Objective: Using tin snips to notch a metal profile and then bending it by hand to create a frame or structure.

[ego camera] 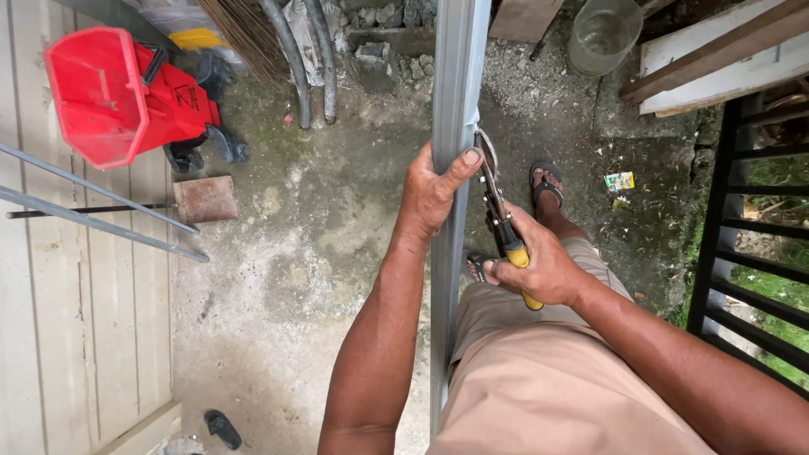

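Observation:
A long grey metal channel (456, 76) runs upright through the middle of the view, from the top edge down past my legs. My left hand (431, 190) grips its left edge, thumb laid across the face. My right hand (539, 263) holds metal snips (503, 223) with yellow and black handles. Their blades point up and meet the channel's right edge just above my left thumb, where the metal looks slightly bent.
A red mop bucket (109, 97) stands at upper left, with a rusty shovel blade (205, 199) and thin grey rods (93, 206) over pale boards. Hoses, rubble and a clear tub (602, 34) lie at the top. Black railing (754, 244) lines the right.

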